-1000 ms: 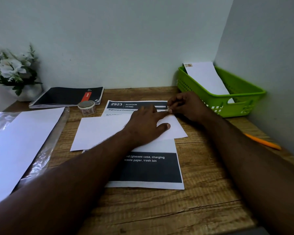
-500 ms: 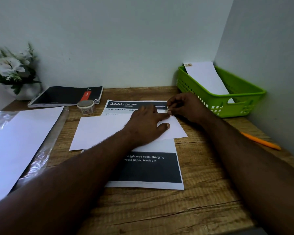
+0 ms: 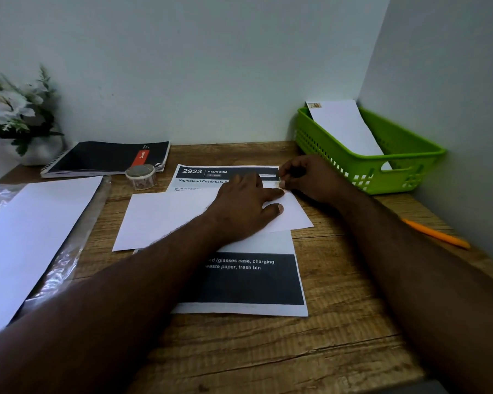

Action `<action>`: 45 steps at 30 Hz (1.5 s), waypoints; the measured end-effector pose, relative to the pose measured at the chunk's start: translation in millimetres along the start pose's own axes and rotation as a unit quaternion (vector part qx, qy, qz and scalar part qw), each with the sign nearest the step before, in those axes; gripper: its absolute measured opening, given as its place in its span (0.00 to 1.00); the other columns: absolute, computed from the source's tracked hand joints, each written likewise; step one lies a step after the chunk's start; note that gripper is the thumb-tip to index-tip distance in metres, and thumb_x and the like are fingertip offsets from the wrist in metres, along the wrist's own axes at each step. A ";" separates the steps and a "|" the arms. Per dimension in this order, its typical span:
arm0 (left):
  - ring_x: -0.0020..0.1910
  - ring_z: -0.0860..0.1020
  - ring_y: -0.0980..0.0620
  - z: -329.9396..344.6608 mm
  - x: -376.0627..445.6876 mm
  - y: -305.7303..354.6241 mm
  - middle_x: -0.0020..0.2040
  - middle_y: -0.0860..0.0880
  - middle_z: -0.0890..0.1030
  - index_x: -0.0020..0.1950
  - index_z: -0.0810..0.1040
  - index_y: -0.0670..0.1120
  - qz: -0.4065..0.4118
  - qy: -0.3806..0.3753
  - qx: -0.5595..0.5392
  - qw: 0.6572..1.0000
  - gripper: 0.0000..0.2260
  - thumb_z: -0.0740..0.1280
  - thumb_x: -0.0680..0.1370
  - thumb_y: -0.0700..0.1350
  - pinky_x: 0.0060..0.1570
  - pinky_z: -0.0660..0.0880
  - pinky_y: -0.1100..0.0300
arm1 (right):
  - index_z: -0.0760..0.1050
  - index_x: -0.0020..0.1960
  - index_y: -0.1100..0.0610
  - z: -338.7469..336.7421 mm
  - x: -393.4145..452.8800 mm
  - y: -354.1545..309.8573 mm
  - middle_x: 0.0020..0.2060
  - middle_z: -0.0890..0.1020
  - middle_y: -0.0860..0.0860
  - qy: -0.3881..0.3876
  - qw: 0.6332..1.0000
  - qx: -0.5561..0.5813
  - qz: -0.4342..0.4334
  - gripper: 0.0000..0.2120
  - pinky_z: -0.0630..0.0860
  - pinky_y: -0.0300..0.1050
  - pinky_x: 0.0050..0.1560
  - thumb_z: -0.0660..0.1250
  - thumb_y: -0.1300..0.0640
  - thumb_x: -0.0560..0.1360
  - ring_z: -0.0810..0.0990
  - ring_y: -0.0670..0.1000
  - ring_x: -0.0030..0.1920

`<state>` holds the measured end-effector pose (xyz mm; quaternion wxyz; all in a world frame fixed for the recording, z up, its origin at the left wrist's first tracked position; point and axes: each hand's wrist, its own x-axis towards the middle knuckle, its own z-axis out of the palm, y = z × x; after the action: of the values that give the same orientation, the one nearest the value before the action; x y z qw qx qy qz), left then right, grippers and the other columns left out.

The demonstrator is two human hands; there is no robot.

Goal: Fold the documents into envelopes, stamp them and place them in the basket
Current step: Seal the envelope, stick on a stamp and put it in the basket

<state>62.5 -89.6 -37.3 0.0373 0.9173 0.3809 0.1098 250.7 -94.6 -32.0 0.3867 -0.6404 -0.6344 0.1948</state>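
A white envelope lies across a printed document on the wooden desk. My left hand lies flat on the envelope's right half, fingers straight, holding it down. My right hand is at the envelope's top right corner, fingertips pinching a small pale stamp against it. A roll of stamp tape stands behind the envelope to the left. The green basket at the back right holds one stamped envelope leaning on its rim.
A stack of white paper in a clear plastic sleeve lies at the left. A black spiral notebook and a white flower pot sit at the back left. An orange pen lies at the right by the wall.
Almost nothing: both hands stay at the envelope's top right corner, the right fingertips shifting slightly on the stamp.
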 end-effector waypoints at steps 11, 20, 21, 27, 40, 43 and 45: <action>0.63 0.65 0.45 0.7 1.1 -0.9 0.64 0.48 0.68 0.72 0.66 0.62 0.005 -0.008 0.010 1.000 0.20 0.54 0.80 0.60 0.62 0.61 0.53 | 0.77 0.39 0.59 17.4 12.7 6.7 0.33 0.78 0.49 0.079 0.995 -0.055 0.019 0.09 0.66 0.37 0.33 0.74 0.56 0.70 0.74 0.44 0.33; 0.63 0.65 0.45 2.9 1.7 -1.0 0.64 0.48 0.68 0.72 0.66 0.62 -0.001 -0.003 0.012 1.000 0.20 0.53 0.80 0.60 0.63 0.61 0.53 | 0.75 0.43 0.59 13.9 5.6 0.6 0.35 0.77 0.50 0.055 0.998 -0.031 0.025 0.14 0.69 0.40 0.33 0.78 0.55 0.66 0.74 0.46 0.35; 0.63 0.65 0.45 2.7 2.3 -1.4 0.64 0.48 0.68 0.72 0.66 0.62 -0.003 -0.005 0.014 1.000 0.20 0.53 0.80 0.60 0.62 0.61 0.53 | 0.75 0.43 0.59 16.5 7.4 -0.3 0.34 0.76 0.49 0.068 0.997 -0.034 0.030 0.15 0.68 0.41 0.33 0.78 0.54 0.66 0.73 0.45 0.34; 0.63 0.65 0.46 4.0 -1.1 -1.1 0.63 0.50 0.70 0.71 0.68 0.61 -0.014 0.018 -0.005 1.000 0.20 0.55 0.80 0.61 0.62 0.62 0.53 | 0.74 0.49 0.57 10.1 3.0 1.9 0.35 0.74 0.48 0.089 0.995 -0.030 0.037 0.13 0.68 0.39 0.32 0.75 0.55 0.69 0.72 0.45 0.34; 0.72 0.61 0.45 6.3 2.4 -6.4 0.72 0.44 0.66 0.74 0.64 0.55 -0.096 0.014 0.007 0.995 0.33 0.54 0.74 0.70 0.71 0.59 0.49 | 0.77 0.56 0.52 -13.1 -2.9 -0.4 0.50 0.78 0.51 -0.094 0.991 0.055 0.081 0.20 0.75 0.44 0.52 0.75 0.66 0.67 0.76 0.49 0.50; 0.72 0.62 0.45 6.1 1.0 -5.4 0.72 0.44 0.67 0.74 0.64 0.52 -0.087 0.028 0.011 0.996 0.33 0.55 0.75 0.69 0.71 0.58 0.50 | 0.79 0.54 0.53 -6.3 -3.4 -5.3 0.46 0.80 0.48 -0.047 0.995 0.038 0.081 0.12 0.76 0.43 0.48 0.73 0.57 0.71 0.78 0.48 0.46; 0.71 0.63 0.45 5.0 0.0 -4.0 0.72 0.45 0.67 0.74 0.63 0.52 -0.085 0.040 0.009 0.996 0.33 0.56 0.75 0.69 0.70 0.58 0.49 | 0.80 0.51 0.54 -1.5 -1.8 -7.4 0.45 0.81 0.50 -0.044 0.997 -0.015 0.066 0.08 0.77 0.46 0.50 0.72 0.55 0.72 0.80 0.49 0.46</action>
<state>60.9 -86.7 -42.7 0.0230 0.8770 0.4592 0.1398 246.7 -97.4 -25.9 0.3351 -0.6770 -0.6103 0.2386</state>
